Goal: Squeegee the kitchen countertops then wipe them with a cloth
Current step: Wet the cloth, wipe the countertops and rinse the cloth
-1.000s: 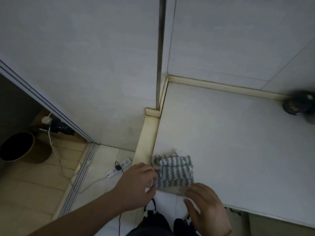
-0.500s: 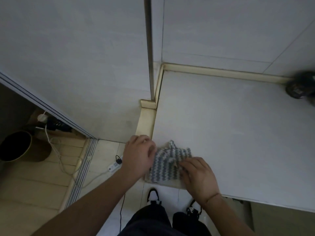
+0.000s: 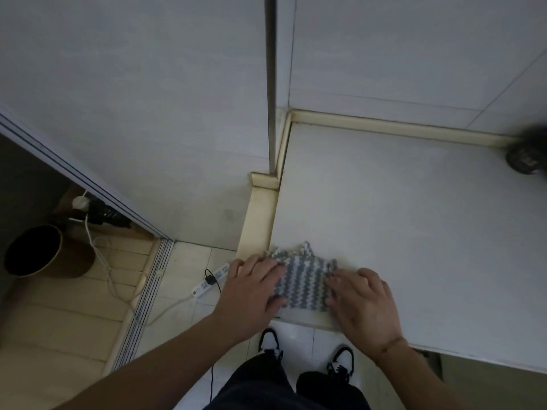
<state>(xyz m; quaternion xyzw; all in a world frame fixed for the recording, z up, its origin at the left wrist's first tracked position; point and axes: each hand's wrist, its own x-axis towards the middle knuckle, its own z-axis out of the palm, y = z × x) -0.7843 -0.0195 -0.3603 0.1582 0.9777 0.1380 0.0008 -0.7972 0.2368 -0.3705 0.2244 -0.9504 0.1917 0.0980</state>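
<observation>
Head view showed you the cloth (image 3: 302, 284), a small folded piece with grey and white zigzag stripes, rumpled along its far edge where a little peak stood up. It lay at the near left corner of the white countertop (image 3: 414, 232), right against the counter's front edge and just beside the cream trim strip (image 3: 259, 220) on the counter's left side.

Your left hand (image 3: 251, 294) rested flat on the cloth's left edge, fingers straight and slightly spread. Your right hand (image 3: 362, 304) lay on the cloth's right edge, fingers spread and lightly bent, tips pressing the fabric; whether they were pinching a fold, you could not tell from this angle.

Against the frame half a second before, your hands had moved apart toward the cloth's two sides, so more of the striped middle showed between them. A full second before, your right hand had been off the cloth, below the counter's front edge.

Left of the counter, on the floor, lay a white power strip (image 3: 210, 280). Farther left stood a dark bin (image 3: 35, 250).
</observation>
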